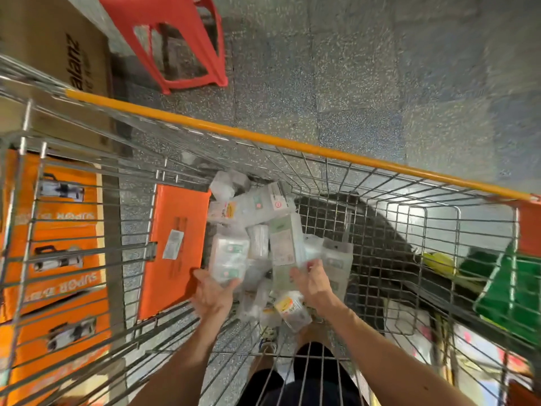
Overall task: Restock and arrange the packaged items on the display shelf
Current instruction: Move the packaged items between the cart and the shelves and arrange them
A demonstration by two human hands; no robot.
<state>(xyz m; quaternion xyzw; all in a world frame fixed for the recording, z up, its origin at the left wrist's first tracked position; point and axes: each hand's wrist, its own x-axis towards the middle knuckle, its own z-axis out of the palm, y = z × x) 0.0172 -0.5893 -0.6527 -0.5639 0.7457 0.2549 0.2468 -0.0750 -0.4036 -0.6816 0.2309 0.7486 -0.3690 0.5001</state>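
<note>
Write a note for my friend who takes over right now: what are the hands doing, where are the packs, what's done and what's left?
The left grip holds the clear pack with green labels by its near end.
The right grip holds the tall pale green pack by its near end.
Both packs are inside the wire cart, on the pile of packaged items beside the orange flap.
Done: nothing visibly shelved; the display shelf is not in view.
Left: lift the packs out, carry them to the shelf, arrange them, then probably return for the rest.
</note>
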